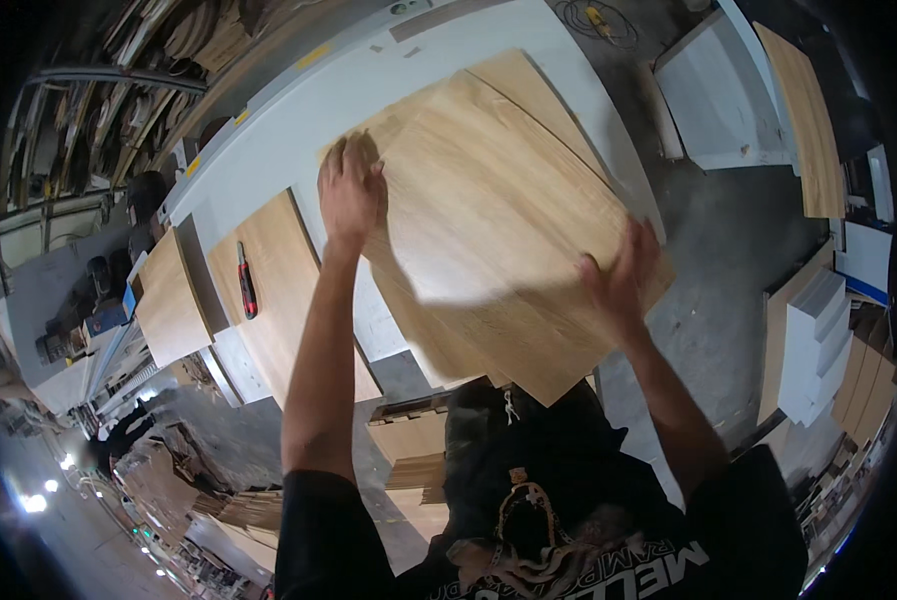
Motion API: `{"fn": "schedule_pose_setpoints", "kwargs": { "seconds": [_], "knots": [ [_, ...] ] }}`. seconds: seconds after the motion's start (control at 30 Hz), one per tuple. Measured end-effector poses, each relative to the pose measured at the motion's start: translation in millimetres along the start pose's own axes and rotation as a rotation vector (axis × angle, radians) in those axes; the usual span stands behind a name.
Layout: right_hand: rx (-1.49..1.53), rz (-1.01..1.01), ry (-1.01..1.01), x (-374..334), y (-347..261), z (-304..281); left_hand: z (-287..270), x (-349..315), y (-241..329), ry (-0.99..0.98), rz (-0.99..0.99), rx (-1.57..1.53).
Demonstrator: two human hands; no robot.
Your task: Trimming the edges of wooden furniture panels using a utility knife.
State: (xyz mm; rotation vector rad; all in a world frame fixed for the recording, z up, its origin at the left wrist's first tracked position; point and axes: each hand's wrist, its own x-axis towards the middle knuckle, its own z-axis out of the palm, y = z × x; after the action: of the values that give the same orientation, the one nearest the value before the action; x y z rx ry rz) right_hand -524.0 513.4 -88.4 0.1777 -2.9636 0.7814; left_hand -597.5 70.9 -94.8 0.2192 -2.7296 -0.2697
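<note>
A large light wood-grain panel (498,210) lies tilted over a white worktable (298,130), on top of another similar panel (533,85) beneath it. My left hand (348,190) lies flat with fingers spread on the panel's far left corner. My right hand (623,275) grips the panel's right edge, fingers curled over it. Both forearms reach up from the lower edge of the view.
A smaller wood panel (278,290) with a red-handled utility knife (246,282) on it lies to the left, and another panel (168,295) farther left. White cabinet parts (818,345) and a leaning wood board (803,110) stand at the right. Stacked boards (413,450) sit below the table.
</note>
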Motion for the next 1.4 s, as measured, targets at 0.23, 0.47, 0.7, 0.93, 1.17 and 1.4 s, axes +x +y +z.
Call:
{"fn": "schedule_pose_setpoints", "kwargs": {
  "seconds": [0.23,0.47,0.7,0.93,1.17,1.4],
  "knots": [
    [0.576,0.786,0.119,-130,35,-10,26,36,34,-0.265,0.050,-0.103],
    [0.907,0.921,0.063,-105,45,-12,-17,-90,31,-0.240,-0.219,0.204],
    [0.610,0.589,-0.169,-39,66,-35,-64,-208,-4,-0.336,-0.680,-0.164],
    [0.629,0.522,-0.168,8,59,-24,-59,-230,3,-0.175,-0.946,-0.442],
    [0.903,0.404,-0.197,72,-20,-138,-138,-210,38,0.364,-0.935,-0.936],
    [1.065,-0.043,-0.199,80,-21,-138,-164,-190,52,0.910,-0.957,-1.038]
  ]
}}
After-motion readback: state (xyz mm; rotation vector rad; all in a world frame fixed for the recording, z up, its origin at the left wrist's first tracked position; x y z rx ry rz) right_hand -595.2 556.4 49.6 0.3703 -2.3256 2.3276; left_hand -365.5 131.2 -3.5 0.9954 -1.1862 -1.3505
